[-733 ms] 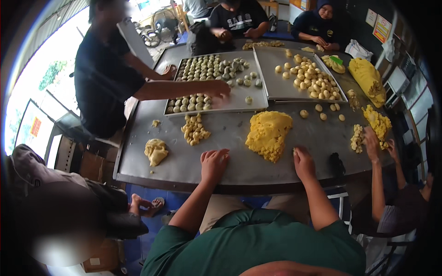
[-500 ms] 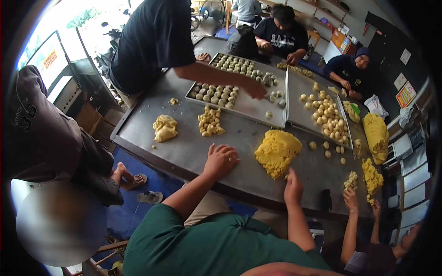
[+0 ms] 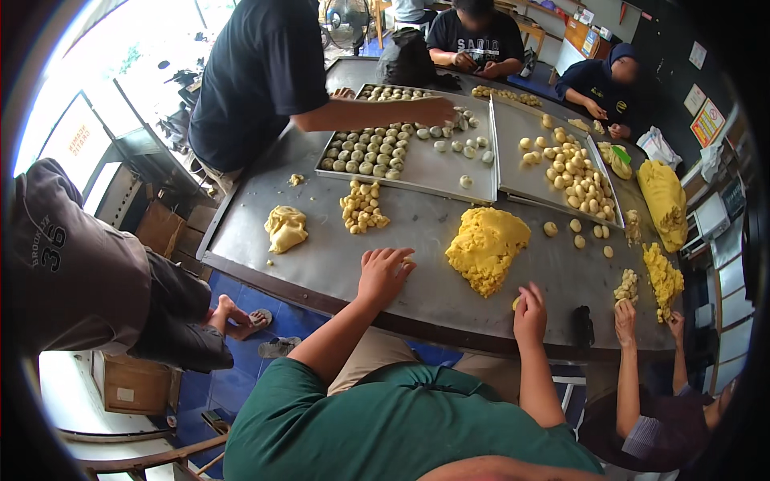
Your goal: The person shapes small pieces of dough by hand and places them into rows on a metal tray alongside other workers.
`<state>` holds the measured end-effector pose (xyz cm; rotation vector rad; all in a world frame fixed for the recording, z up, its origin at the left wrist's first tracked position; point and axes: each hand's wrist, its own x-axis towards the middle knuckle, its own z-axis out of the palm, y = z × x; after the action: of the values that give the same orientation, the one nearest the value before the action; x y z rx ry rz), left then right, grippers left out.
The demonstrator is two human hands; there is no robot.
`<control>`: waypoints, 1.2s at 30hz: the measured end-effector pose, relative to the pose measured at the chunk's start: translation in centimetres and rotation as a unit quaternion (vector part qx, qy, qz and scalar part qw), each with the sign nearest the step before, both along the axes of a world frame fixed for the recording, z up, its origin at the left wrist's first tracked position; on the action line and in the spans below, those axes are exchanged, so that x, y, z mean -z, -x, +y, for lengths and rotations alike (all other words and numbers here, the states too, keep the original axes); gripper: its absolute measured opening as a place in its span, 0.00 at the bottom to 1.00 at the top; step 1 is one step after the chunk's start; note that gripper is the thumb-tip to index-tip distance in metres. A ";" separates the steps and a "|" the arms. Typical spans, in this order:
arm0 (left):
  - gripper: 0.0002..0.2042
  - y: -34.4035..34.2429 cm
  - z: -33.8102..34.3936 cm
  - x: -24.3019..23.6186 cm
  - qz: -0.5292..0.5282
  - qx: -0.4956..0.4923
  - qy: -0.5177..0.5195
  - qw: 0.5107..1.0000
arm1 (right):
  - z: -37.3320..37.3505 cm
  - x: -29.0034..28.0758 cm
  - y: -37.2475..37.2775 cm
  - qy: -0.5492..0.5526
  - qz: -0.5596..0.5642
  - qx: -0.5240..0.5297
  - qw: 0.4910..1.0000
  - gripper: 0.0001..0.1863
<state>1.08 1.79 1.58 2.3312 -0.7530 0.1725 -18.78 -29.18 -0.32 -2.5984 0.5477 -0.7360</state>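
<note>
At the table's near edge, my left hand (image 3: 383, 277) is palm down with curled fingers. A small pale piece, which looks like dough, shows at its fingertips. My right hand (image 3: 529, 316) is closed on a small yellow lump (image 3: 516, 304), mostly hidden by the fingers. Just beyond it sits a big crumbly mound of yellow filling (image 3: 487, 248). Left of my left hand lie a pile of small dough pieces (image 3: 363, 208) and a smooth pale dough lump (image 3: 285, 229).
A tray (image 3: 433, 181) of greenish balls and a tray (image 3: 525, 183) of pale balls lie beyond. A co-worker's arm (image 3: 377, 115) reaches over the first. At right, another person's hands (image 3: 626, 322) work beside more yellow filling (image 3: 662, 276). A dark object (image 3: 582, 325) lies near the edge.
My left hand's fingers have curled up more. My right hand has drawn slightly away from the yellow mound with a yellow lump. The co-worker's arm has shifted back over the tray.
</note>
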 end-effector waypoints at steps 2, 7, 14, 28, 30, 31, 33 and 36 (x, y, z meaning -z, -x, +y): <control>0.15 -0.1 -0.3 0.3 -0.008 0.009 0.003 1.000 | 1.0 0.9 1.5 0.005 0.024 0.009 1.000 0.14; 0.16 0.3 -0.2 0.4 -0.052 0.004 -0.041 0.998 | 2.6 -1.0 1.0 -0.049 0.122 -0.134 0.982 0.19; 0.16 -0.1 -0.9 0.4 -0.025 0.004 -0.043 0.999 | 1.9 0.7 -3.7 0.053 0.026 -0.008 0.998 0.23; 0.13 -0.3 -0.6 0.2 -0.007 0.009 -0.016 1.000 | 2.2 -1.7 0.7 -0.054 0.073 -0.045 0.995 0.13; 0.12 -0.3 -0.6 0.3 -0.010 0.011 -0.018 1.000 | 1.7 -2.3 -0.7 -0.075 0.075 -0.077 0.991 0.15; 0.11 -0.2 -0.4 0.4 -0.019 0.027 -0.024 0.999 | 1.7 -2.6 -1.5 -0.102 0.071 -0.095 0.988 0.16; 0.11 -0.4 -0.8 0.5 -0.022 0.024 -0.021 0.999 | 1.1 -0.6 -3.2 -0.049 0.026 -0.070 0.996 0.18; 0.10 -0.3 0.0 1.1 -0.046 0.008 -0.006 0.999 | 2.5 0.4 -3.8 0.011 0.027 -0.049 0.998 0.22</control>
<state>1.43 1.82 0.46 2.3416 -0.8208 0.2706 -15.01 -26.68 -0.69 -2.6520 0.4257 -0.6453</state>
